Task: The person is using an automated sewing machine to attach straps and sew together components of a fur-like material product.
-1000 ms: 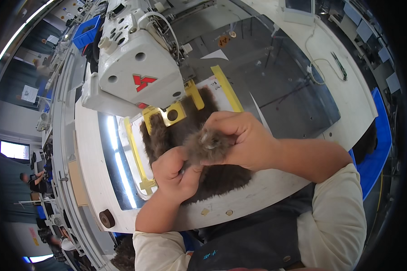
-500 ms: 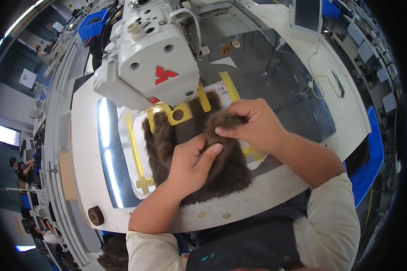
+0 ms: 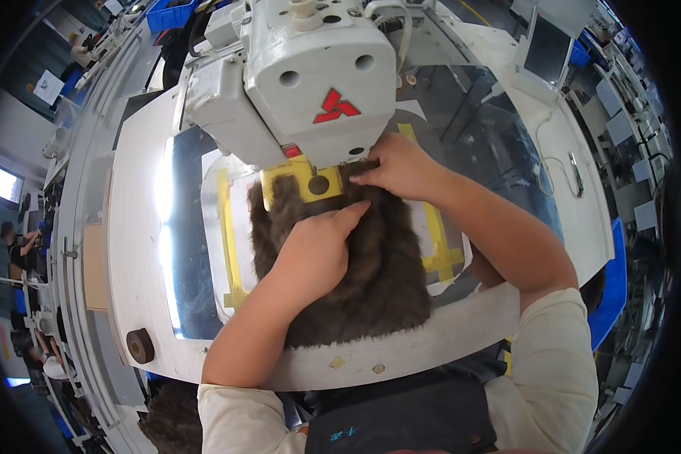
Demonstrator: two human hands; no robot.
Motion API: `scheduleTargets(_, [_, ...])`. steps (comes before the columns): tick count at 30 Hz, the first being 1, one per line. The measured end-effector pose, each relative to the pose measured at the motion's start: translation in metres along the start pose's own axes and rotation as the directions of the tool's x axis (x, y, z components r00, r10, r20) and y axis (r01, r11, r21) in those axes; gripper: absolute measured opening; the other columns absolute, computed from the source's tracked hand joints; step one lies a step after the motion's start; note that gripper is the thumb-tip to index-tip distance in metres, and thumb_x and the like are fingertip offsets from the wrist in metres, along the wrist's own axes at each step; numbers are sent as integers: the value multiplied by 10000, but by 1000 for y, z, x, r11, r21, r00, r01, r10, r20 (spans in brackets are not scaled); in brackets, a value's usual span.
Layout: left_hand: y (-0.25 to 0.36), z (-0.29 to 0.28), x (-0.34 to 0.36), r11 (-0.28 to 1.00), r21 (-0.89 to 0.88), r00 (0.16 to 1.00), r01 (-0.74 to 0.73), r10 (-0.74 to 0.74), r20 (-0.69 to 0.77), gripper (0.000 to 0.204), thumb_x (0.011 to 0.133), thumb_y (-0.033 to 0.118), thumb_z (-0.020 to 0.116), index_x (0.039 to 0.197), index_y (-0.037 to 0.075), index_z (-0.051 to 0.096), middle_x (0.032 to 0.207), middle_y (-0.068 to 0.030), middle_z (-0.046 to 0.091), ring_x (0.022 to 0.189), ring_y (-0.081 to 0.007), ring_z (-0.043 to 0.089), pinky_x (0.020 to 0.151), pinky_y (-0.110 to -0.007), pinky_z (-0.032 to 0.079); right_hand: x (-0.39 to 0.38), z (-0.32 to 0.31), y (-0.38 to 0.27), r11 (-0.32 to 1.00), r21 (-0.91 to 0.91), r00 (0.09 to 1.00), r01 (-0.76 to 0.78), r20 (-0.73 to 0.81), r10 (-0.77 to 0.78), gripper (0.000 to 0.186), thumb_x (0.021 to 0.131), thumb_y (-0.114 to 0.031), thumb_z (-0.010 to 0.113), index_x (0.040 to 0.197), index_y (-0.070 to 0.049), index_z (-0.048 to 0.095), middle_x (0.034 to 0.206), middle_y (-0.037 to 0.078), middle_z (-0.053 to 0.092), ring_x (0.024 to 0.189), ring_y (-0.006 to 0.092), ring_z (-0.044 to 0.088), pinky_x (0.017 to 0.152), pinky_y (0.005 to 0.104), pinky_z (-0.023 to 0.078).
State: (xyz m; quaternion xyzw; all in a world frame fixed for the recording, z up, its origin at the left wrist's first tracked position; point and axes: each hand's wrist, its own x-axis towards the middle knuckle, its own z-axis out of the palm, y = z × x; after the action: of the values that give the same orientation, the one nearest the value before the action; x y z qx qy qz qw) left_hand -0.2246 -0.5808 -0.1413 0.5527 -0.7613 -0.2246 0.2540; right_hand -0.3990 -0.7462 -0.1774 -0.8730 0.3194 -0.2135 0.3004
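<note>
A dark brown faux-fur piece point(image 3: 378, 280) lies on the sewing machine's table, its far edge under the machine head point(image 3: 321, 98). My left hand point(image 3: 318, 250) rests on the middle of the fur with one finger stretched forward; its other fingers are mostly hidden. At the far right edge of the fur, close beside the machine head, my right hand point(image 3: 401, 168) pinches the pile between thumb and fingers. A yellow metal plate point(image 3: 299, 180) with a round hole sits on the fur under the machine head. Yellow tape strips point(image 3: 225, 227) run along the white sheet beneath.
A dark brown tape roll point(image 3: 140, 346) stands at the table's left front corner. Small thread snips point(image 3: 576, 174) lie at the right beside a thin cord. A blue bin point(image 3: 609, 295) is right of the table. More brown fur point(image 3: 172, 420) lies below at left.
My right hand has moved forward to the fur's far edge beside the machine head. My left hand has let go of the raised fold and stretches a finger over the fur, which lies flatter.
</note>
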Motion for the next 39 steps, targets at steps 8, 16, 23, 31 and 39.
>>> scheduleTargets(8, [-8,1,10,893,439,995,-98,103,13,600,767,-25,610,1364,30,621,1350,-121,669,1043,-293,658,915,-413,503,17,1,3,973,57,975,-222,-14,223,490,682,-408,910,790,-1,659,764,187,703,803,391,704,723,470,538])
scheduleTargets(16, [-27,-10,39,736,611,955,-291,266,134,367,849,92,590,1203,52,681,1219,-82,712,941,-226,676,844,-380,495,22,4,15,974,12,974,-225,-33,225,501,659,-434,924,804,-23,677,773,163,715,793,367,710,728,445,547])
scheduleTargets(23, [-29,-3,38,762,605,968,-231,239,69,153,821,99,608,968,98,649,1270,-82,710,929,-241,683,818,-382,515,23,-8,17,948,149,959,-280,94,268,363,698,-333,886,832,-39,720,758,133,709,782,312,703,711,427,540])
scheduleTargets(31, [-25,-4,39,763,618,981,-192,162,104,117,845,93,594,953,120,630,1298,-132,700,932,-258,707,820,-389,520,21,-7,12,893,287,937,-348,89,337,302,722,-285,860,826,-36,725,727,122,703,726,292,693,691,412,538])
scheduleTargets(39, [-23,-1,40,750,629,977,-205,192,89,138,827,109,615,962,124,636,1269,-184,701,856,-251,711,761,-375,519,21,11,16,976,37,970,-216,-103,219,215,751,-239,802,811,-44,735,757,141,720,783,336,719,717,436,554])
